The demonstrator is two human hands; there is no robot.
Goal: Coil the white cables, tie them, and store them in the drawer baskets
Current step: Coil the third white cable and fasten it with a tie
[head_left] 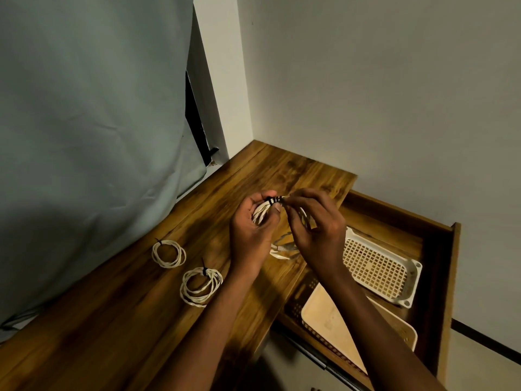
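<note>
My left hand (252, 224) grips a coiled white cable (260, 214) above the wooden table (118, 320). My right hand (313, 221) pinches a black tie (275, 200) wrapped around the top of that coil. The cable's loose end with a plug (282, 248) hangs below my hands. Two tied white coils lie on the table to the left: a smaller coil (168, 253) and a larger coil (200, 286). To the right, an open wooden drawer (439, 277) holds a white perforated basket (377, 268) and a second pale basket (332, 325) nearer me.
A grey-blue curtain (93, 122) hangs along the table's left edge. White walls (380, 94) meet in the corner behind the table. The drawer juts out past the table's right edge.
</note>
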